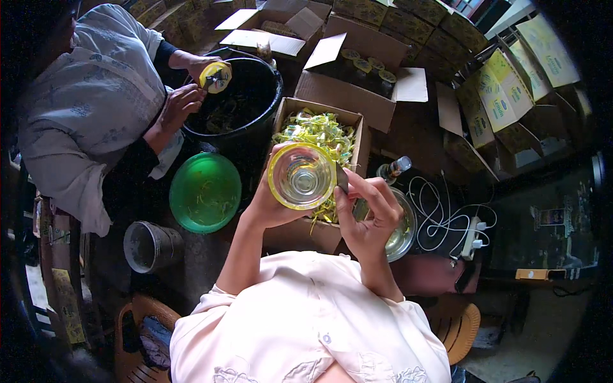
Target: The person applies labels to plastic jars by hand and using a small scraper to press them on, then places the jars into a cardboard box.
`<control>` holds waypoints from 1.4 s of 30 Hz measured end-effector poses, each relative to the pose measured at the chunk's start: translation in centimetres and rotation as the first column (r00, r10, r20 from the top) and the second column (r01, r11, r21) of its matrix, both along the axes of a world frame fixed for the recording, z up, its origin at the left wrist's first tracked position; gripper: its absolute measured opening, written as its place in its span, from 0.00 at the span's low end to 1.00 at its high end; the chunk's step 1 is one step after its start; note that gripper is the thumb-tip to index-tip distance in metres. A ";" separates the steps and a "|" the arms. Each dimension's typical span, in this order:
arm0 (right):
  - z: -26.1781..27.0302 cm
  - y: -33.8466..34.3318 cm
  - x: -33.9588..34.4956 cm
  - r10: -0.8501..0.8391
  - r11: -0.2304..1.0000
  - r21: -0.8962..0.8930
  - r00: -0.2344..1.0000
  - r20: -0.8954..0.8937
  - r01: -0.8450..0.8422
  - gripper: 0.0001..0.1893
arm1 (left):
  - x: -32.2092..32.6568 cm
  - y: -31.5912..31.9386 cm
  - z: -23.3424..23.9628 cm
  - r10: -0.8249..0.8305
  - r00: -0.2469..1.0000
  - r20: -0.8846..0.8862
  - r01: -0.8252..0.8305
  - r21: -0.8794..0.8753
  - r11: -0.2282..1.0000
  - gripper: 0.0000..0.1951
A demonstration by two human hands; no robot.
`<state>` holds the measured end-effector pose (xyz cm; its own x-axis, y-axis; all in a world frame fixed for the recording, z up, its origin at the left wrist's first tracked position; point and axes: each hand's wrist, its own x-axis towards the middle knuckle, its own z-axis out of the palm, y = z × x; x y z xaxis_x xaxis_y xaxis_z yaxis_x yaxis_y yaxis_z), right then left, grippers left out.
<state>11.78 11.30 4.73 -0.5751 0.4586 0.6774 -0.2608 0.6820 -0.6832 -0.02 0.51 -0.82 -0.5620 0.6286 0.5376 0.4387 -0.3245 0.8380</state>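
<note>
My left hand (268, 203) holds a clear plastic cup (302, 176), its round opening with a yellow rim facing up towards me. Between the thumb and fingers of my right hand (371, 206) is a small dark flat blade (341, 179), held against the right side of the yellow rim. Beneath both hands stands a cardboard box (360, 125) heaped with yellow and green plastic scraps (318, 129). To the right, partly behind my right hand, are a clear bowl (407, 230) and a small glass bottle (395, 167).
A co-worker (105, 95) at the upper left holds a yellow-lidded cup (215, 77) over a black tub (268, 105). Nearby are a green basin (206, 191) and a grey bucket (153, 246). An open carton (345, 103) holds lidded cups. White cables run to a power strip (471, 237) on the right.
</note>
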 end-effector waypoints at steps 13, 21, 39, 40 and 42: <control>-0.2 0.1 -0.1 -0.008 0.999 -0.037 1.000 0.014 0.008 0.16 | -0.1 0.3 0.3 -0.015 0.999 -0.050 0.017 0.044 0.999 0.37; 0.1 -0.2 0.1 -0.035 0.999 -0.024 0.999 0.020 0.035 0.17 | -0.3 0.2 0.6 -0.008 0.993 -0.117 0.008 -0.001 1.000 0.37; -1.0 0.6 0.6 0.203 0.960 -0.175 0.974 -0.100 -0.219 0.16 | 0.9 0.0 1.0 -0.262 0.895 0.361 0.218 0.158 0.963 0.36; -1.1 0.6 0.5 0.222 0.942 -0.225 0.966 -0.135 -0.248 0.15 | 0.9 0.0 1.0 -0.314 0.865 0.392 0.250 0.207 0.946 0.34; -0.6 0.4 0.4 0.171 0.940 -0.273 0.976 -0.136 -0.203 0.14 | 1.1 -0.1 1.1 -0.328 0.855 0.401 0.260 0.217 0.941 0.35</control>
